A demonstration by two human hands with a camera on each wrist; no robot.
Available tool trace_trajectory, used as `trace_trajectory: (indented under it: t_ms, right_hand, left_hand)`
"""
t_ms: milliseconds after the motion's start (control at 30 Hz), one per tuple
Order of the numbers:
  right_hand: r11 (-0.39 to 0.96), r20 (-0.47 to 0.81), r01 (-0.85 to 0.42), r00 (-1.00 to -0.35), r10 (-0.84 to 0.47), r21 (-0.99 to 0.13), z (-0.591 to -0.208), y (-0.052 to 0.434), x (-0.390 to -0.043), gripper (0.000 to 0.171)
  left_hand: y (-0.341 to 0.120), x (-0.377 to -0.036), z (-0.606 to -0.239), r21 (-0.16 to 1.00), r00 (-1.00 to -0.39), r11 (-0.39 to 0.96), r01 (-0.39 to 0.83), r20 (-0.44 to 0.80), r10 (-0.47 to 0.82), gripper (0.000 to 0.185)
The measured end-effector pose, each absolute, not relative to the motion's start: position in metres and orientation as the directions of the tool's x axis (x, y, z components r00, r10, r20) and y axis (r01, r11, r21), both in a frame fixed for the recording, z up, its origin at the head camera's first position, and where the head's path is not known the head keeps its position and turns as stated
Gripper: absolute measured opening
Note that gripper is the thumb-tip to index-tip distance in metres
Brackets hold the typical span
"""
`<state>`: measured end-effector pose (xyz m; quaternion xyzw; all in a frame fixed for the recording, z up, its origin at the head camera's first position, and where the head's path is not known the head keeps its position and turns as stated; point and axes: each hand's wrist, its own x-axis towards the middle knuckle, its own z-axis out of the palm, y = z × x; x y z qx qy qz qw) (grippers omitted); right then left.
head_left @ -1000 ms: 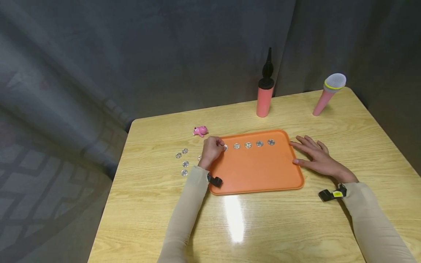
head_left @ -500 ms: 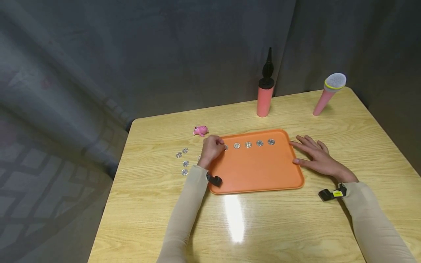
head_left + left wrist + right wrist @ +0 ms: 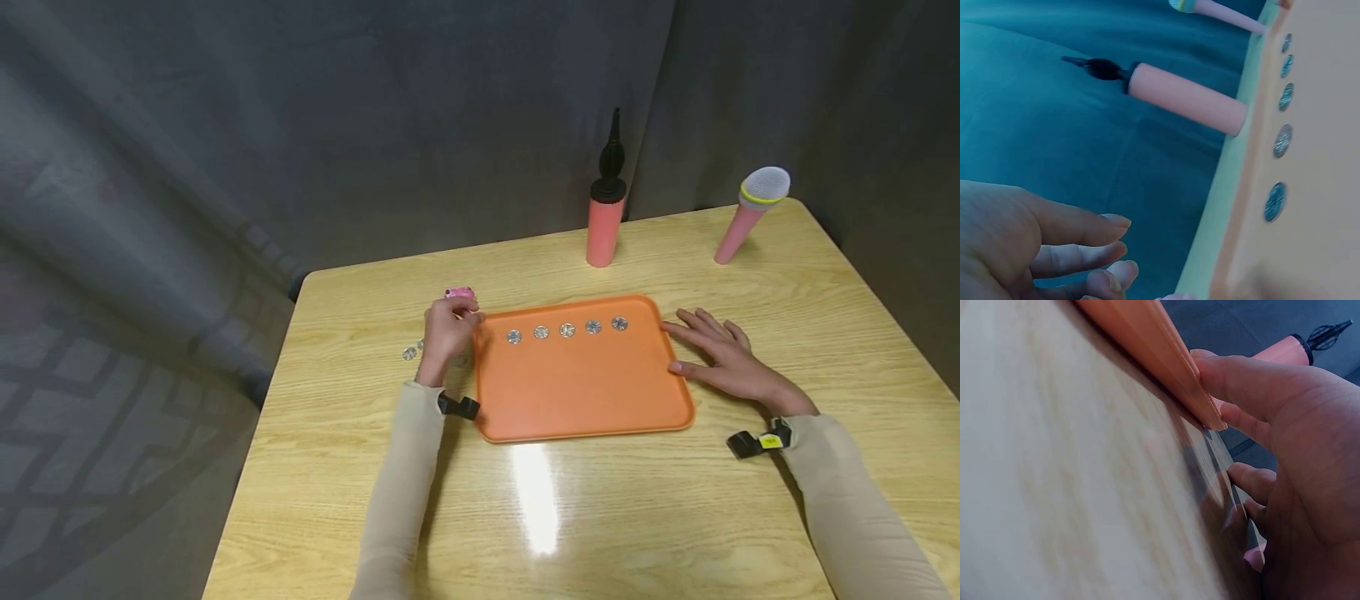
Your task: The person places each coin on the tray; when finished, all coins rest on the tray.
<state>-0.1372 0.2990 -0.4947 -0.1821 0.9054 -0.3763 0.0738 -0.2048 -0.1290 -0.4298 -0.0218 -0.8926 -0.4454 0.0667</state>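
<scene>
Coins (image 3: 409, 353) beside left hand (image 3: 447, 332)

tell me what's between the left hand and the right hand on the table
The orange tray lies between the left hand and right hand, with five silver coins along its far edge, in the head view.

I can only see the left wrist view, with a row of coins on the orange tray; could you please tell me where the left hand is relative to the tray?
Observer: The left hand is off the orange tray, over the table just past its left edge, near the pink toy.
Operator: Thank you. Are there any coins outside the tray?
Observer: Yes, a few loose coins lie on the table to the left of that hand, partly hidden by it.
Operator: And what is the right hand doing?
Observer: The right hand rests flat on the table, its fingers straight and its thumb against the tray's right edge.
</scene>
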Motion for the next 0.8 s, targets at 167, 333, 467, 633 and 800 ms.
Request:
trace_trajectory:
  t_ms: [167, 333, 467, 633, 800]
  right_hand:
    - [0.648, -0.002, -0.266, -0.924, -0.382, -0.713, -0.496, 0.299, -0.137, 0.067]
    - [0.646, -0.006, -0.261, -0.925, -0.381, -0.717, -0.497, 0.298, -0.137, 0.068]
    - [0.646, -0.012, -0.255, -0.926, -0.378, -0.72, -0.496, 0.298, -0.137, 0.067]
    - [0.641, -0.013, -0.253, -0.925, -0.379, -0.725, -0.494, 0.298, -0.138, 0.067]
    - [0.643, -0.015, -0.251, -0.926, -0.378, -0.723, -0.493, 0.298, -0.138, 0.068]
  left_hand:
    - [-0.146, -0.198, -0.424, 0.814, -0.989, 0.575, 0.087, 0.141, -0.051, 0.013]
    - [-0.167, -0.189, -0.42, 0.83, -0.99, 0.557, 0.015, 0.089, -0.106, 0.012]
    - [-0.187, -0.182, -0.42, 0.835, -0.988, 0.549, -0.025, 0.062, -0.139, 0.014]
    - [-0.211, -0.171, -0.424, 0.858, -0.983, 0.505, -0.095, -0.002, -0.182, 0.015]
    - [-0.232, -0.159, -0.433, 0.854, -0.974, 0.49, -0.172, -0.074, -0.213, 0.017]
